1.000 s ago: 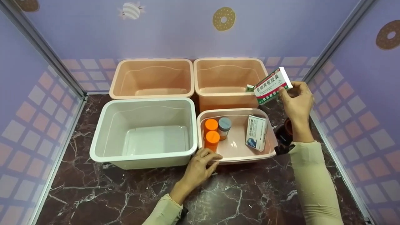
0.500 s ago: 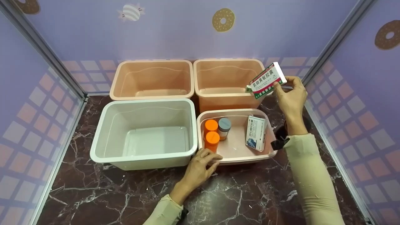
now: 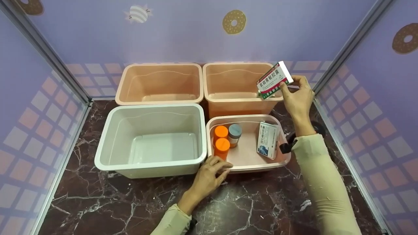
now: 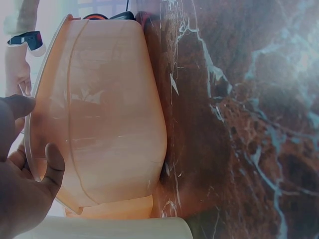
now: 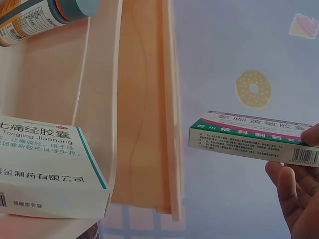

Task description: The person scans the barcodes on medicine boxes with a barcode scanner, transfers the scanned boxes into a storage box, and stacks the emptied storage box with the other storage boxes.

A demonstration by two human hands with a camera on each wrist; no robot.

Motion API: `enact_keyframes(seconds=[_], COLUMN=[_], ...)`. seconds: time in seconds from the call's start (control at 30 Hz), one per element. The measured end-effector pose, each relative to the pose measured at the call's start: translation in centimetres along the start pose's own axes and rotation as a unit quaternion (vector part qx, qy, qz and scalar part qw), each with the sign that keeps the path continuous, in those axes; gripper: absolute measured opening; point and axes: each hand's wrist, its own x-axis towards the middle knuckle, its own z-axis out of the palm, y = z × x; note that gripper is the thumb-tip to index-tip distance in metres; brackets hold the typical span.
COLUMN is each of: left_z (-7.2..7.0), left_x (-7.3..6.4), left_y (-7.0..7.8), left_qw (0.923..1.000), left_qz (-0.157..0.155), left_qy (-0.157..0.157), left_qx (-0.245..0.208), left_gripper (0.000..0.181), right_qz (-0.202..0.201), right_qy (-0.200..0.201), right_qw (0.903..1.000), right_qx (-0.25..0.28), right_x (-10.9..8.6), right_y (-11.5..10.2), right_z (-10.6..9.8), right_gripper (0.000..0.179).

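Note:
My right hand (image 3: 297, 99) pinches a white, green and red medicine box (image 3: 273, 81) by its right end, thumb on the printed face. The box is tilted and held over the right side of the back right peach bin (image 3: 241, 103). My left hand (image 3: 209, 174) grips the near rim of the front right pale pink bin (image 3: 254, 166), as the left wrist view also shows. That bin holds two orange-capped bottles (image 3: 222, 145), a grey-capped bottle (image 3: 234, 132) and a white medicine box (image 3: 268, 140). A small green-and-white piece (image 3: 259, 94) shows partly behind the held box.
A white bin (image 3: 150, 163) stands front left, a peach bin (image 3: 158, 101) behind it. The bins stand close together on a dark marbled table (image 3: 124, 205). Patterned lilac walls (image 3: 183, 32) enclose the back and sides. A dark object (image 3: 318, 129) sits partly hidden behind my right forearm.
My right hand has moved left and farther back with the medicine box, bringing it over the back right bin's side. The left hand stays on the rim.

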Motion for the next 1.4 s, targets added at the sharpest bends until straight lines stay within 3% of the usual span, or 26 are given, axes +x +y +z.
enact_keyframes(seconds=[0.4,0.8,1.4], left_z=[0.0,-0.1,0.1], left_x=[0.0,0.0,-0.1], left_y=[0.1,0.1,-0.1], left_qw=[0.9999,1.0,0.9999], left_qz=[-0.006,-0.006,0.01], left_qy=[-0.008,-0.004,0.006], left_qx=[0.006,0.001,0.011], left_gripper=[0.015,0.016,0.016], right_qz=[-0.012,-0.009,-0.034], right_qy=[-0.016,-0.057,-0.084], right_qw=[0.9998,0.9982,0.9943], right_qx=[0.001,-0.014,-0.057], right_x=[0.7,0.8,0.6], right_y=[0.3,0.6,1.3], right_z=[2.0,4.1,5.5], right_gripper=[0.035,0.035,0.037])
